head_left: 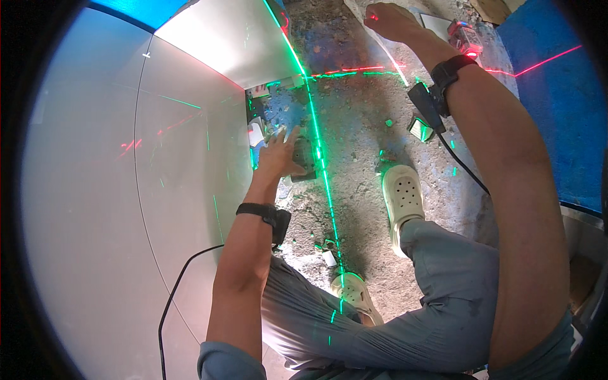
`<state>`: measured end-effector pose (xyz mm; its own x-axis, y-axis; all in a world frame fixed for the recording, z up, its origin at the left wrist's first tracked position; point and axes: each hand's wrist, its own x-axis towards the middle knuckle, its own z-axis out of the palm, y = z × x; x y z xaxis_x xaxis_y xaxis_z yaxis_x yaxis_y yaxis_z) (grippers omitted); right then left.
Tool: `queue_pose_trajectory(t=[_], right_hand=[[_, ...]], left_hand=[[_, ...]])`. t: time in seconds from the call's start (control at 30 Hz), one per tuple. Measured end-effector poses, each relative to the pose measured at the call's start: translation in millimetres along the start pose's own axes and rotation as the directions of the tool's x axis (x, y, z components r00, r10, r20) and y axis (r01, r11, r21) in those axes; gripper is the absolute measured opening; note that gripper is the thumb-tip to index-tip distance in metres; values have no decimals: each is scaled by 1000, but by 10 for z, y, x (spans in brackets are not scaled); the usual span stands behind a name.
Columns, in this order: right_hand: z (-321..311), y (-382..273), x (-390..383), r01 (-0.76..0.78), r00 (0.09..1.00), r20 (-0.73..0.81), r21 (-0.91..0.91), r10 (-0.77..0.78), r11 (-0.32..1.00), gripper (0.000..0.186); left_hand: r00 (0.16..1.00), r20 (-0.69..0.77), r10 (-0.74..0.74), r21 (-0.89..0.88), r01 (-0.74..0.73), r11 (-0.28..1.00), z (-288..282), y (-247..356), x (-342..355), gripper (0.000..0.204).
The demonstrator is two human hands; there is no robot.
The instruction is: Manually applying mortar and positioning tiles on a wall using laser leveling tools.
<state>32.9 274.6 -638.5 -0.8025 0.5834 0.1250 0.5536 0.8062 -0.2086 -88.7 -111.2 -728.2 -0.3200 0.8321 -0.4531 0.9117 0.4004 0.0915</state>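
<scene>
My left hand (278,155) reaches down beside the glossy pale wall tiles, its fingers spread. Its thumb and fingertips are at the edge of a dark flat block (306,158) on the rough floor; I cannot tell whether they grip it. Farther off and to the right, my right hand (391,23) is closed, fingers curled, near a thin pale strip (383,44) on the floor. What it holds, if anything, is hidden. Each wrist wears a black strap with a small device and a cable.
A laser level (465,39) glows red at the far right, by a blue wall (557,101). Green and red laser lines cross the rough floor (361,177). Large tiles (95,158) cover the left wall. My pale clogs (403,193) stand among small chips and a small lit panel (420,129).
</scene>
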Motion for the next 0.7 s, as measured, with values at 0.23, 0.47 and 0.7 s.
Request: queue_pose_trajectory(t=[0.23, 0.47, 0.7], right_hand=[[35, 137, 3, 66, 997, -37, -13, -67, 998, 31], [-176, -130, 0, 99, 990, 100, -42, -95, 994, 34], [-48, -90, -2, 283, 957, 92, -97, -274, 954, 29]], left_hand=[[976, 211, -56, -398, 138, 907, 137, -448, 88, 119], [941, 304, -151, -589, 310, 746, 733, -973, 148, 68], [993, 12, 119, -218, -114, 969, 676, -901, 275, 30]])
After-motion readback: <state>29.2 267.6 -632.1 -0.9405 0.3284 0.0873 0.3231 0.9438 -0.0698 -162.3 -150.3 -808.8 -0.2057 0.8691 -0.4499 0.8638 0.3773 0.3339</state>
